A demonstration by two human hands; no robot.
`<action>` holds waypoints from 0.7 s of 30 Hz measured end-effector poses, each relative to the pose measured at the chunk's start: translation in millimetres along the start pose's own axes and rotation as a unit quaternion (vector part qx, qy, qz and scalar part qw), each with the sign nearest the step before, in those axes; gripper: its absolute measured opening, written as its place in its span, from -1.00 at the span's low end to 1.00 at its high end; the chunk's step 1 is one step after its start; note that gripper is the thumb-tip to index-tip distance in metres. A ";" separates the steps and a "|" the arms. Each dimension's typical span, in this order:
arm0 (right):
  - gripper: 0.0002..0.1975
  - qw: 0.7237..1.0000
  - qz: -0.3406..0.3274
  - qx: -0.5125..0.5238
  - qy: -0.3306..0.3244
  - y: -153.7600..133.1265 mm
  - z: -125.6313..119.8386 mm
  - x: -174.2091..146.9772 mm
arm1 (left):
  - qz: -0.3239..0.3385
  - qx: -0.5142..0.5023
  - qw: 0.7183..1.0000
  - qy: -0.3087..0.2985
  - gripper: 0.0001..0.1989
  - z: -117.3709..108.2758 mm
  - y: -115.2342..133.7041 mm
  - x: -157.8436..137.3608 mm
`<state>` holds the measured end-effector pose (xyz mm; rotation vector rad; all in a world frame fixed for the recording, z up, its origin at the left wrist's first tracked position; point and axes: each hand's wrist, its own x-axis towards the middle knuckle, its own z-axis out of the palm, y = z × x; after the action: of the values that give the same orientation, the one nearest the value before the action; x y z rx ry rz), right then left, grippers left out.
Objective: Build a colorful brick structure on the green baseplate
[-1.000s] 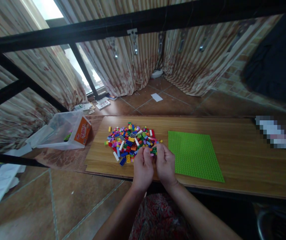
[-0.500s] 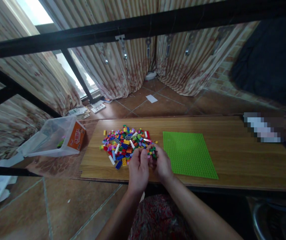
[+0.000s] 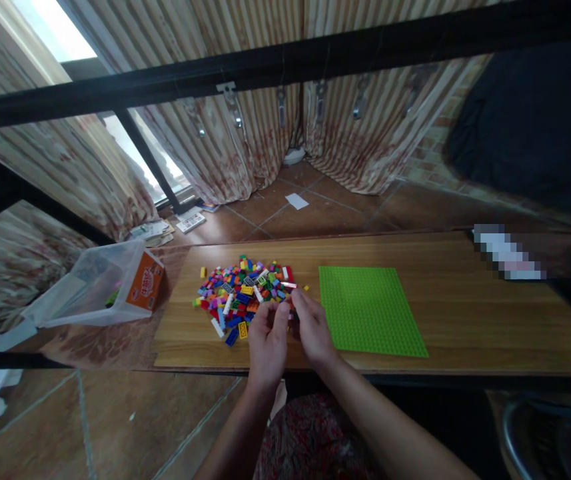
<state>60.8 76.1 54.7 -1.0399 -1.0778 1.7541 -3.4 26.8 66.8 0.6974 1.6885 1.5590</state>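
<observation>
My left hand (image 3: 269,340) is closed, its thumb and fingers pinched together at the front right edge of a pile of toy bricks (image 3: 245,290). What those fingertips hold is too small and too covered to make out. Close beside it, my right hand (image 3: 314,328) curls inward with its fingers bent round, the tips of both hands nearly meeting. Small coloured bricks show only in part at the right fingertips. A green studded baseplate (image 3: 370,310) lies flat just right of my right hand. The loose bricks are of many colours and sizes.
The wooden table (image 3: 475,320) carries all this. At the left stands a clear plastic bin (image 3: 100,283) with an orange label and a few green pieces inside. A blurred-out object (image 3: 508,252) lies at the far right. A black metal bar (image 3: 265,63) crosses beyond the table.
The view has shifted slightly. My right hand has turned and closed in, so the green bricks seen within its curl are now mostly hidden. The pile and baseplate have not moved.
</observation>
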 end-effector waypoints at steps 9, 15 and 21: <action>-0.66 0.984 -0.123 -0.113 0.060 3.5 7.6 2.3 | -0.038 -0.066 0.996 0.041 -0.59 16.9 7.9 -12.0; -0.68 0.983 -0.123 -0.126 0.057 -0.4 3.3 2.7 | -0.004 -0.006 0.999 0.033 -0.62 17.7 5.4 -9.4; -0.66 0.982 -0.127 -0.106 0.092 1.2 -0.2 3.5 | 0.025 0.042 0.998 0.035 -0.59 19.8 -0.1 -9.9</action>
<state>59.5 79.0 52.8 -1.1151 -1.2377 1.3357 18.3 30.8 68.1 0.7401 1.8084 1.5706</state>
